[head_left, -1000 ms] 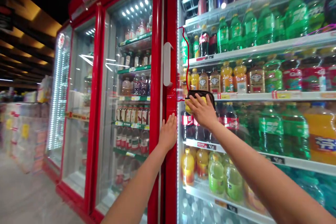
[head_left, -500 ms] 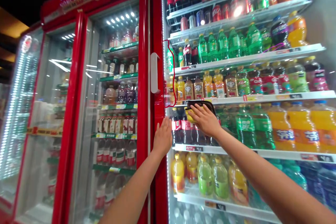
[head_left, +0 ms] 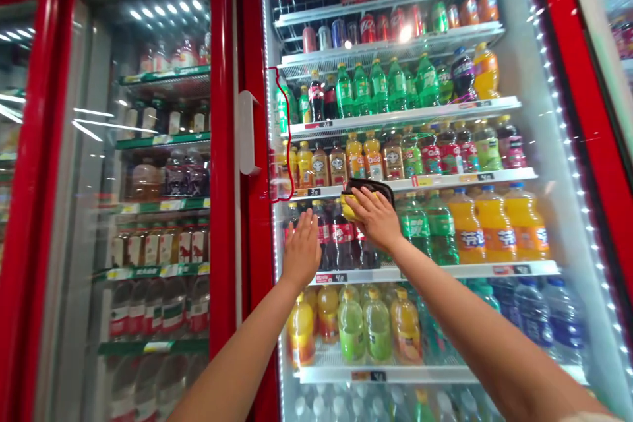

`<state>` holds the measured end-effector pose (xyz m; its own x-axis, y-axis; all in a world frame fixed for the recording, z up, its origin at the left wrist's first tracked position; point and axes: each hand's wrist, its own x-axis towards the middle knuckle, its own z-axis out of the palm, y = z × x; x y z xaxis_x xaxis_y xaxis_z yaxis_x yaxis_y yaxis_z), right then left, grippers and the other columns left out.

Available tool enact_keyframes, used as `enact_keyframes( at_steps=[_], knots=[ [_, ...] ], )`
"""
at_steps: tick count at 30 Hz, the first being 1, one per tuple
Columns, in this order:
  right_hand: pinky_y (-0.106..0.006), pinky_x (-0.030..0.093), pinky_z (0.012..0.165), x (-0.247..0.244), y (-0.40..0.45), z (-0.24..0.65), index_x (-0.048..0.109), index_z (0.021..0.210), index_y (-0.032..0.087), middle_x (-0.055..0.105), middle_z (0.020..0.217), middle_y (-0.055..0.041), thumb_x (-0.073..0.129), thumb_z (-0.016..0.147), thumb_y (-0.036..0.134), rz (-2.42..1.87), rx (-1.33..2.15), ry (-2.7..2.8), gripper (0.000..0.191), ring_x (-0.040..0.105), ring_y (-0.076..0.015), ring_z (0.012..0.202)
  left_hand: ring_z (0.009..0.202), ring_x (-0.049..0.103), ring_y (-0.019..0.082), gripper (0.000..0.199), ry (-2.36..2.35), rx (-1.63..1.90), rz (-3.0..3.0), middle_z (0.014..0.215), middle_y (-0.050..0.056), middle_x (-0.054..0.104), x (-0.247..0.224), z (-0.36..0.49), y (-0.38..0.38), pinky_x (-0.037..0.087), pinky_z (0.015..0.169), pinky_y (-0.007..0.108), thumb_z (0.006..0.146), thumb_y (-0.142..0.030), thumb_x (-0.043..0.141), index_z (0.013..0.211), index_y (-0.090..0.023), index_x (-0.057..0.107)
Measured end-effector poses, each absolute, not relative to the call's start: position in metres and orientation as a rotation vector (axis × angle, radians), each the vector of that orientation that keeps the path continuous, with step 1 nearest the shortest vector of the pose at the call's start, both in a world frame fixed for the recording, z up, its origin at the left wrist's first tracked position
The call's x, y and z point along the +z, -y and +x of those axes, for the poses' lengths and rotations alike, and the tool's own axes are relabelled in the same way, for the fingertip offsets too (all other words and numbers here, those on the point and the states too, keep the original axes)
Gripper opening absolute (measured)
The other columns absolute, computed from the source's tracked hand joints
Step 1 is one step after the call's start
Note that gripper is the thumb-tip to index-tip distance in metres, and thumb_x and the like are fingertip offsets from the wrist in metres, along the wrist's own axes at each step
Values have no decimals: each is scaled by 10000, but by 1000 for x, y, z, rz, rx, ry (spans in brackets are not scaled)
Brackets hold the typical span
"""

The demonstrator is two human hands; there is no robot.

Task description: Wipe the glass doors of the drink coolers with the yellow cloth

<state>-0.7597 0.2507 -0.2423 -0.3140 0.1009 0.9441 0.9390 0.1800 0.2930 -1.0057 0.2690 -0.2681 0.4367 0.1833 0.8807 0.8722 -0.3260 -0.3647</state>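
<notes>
My left hand [head_left: 301,250] lies flat against the glass door, fingers stretched upward, over the dark cola bottles [head_left: 342,237] behind the pane. It holds nothing. To its right, my right hand [head_left: 373,214] presses a folded yellow cloth with a dark edge [head_left: 352,203] against the same glass, with its fingers spread over the cloth. The cloth is just under a shelf edge [head_left: 420,182] that shows through the glass. Part of the cloth is hidden by my right hand.
A white door handle [head_left: 248,133] stands on the red frame [head_left: 262,231] left of my hands. Farther left is another glass-door fridge with bottles on green-edged shelves [head_left: 163,140]. A red frame post [head_left: 568,33] bounds the right side.
The view has shifted right, showing the fridge's right frame. My left hand has moved from the red frame's edge onto the glass, closer to my right hand. The cloth stays under my right hand.
</notes>
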Motion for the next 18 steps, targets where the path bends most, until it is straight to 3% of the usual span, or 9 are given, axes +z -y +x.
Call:
enact_keyframes(
  at_steps=[4, 9, 15, 18],
  knots=[
    [-487, 248, 1230, -261, -252, -775, 485, 1501, 304, 418, 1619, -40, 588, 955, 292, -1028, -1252, 1538, 556, 368, -263, 1501, 1560, 238, 275, 671, 843, -1004, -1786, 1672, 166, 266, -273, -986, -265, 271, 1250, 532, 942, -170, 420, 1589, -93, 262],
    [-441, 256, 1233, -310, -231, -705, 496, 1488, 338, 447, 1605, -9, 584, 960, 316, -1036, -1331, 1699, 535, 373, -225, 1497, 1567, 216, 272, 701, 793, -955, -1852, 1681, 155, 242, -279, -964, -260, 248, 1260, 529, 941, -203, 455, 1602, -112, 241],
    [-528, 311, 1185, -256, -229, -674, 489, 1500, 293, 423, 1618, -70, 539, 966, 324, -1244, -1212, 1232, 537, 366, -301, 1493, 1584, 136, 270, 712, 772, -898, -1934, 1700, 119, 176, -273, -928, -252, 184, 1279, 537, 948, -295, 497, 1599, -118, 268],
    [-563, 274, 1202, -261, -231, -696, 473, 1509, 319, 371, 1648, -47, 566, 916, 263, -1261, -1209, 1291, 603, 300, -312, 1525, 1588, 111, 264, 740, 765, -912, -1960, 1704, 124, 140, -272, -913, -250, 165, 1279, 547, 949, -334, 513, 1608, -130, 245]
  ],
)
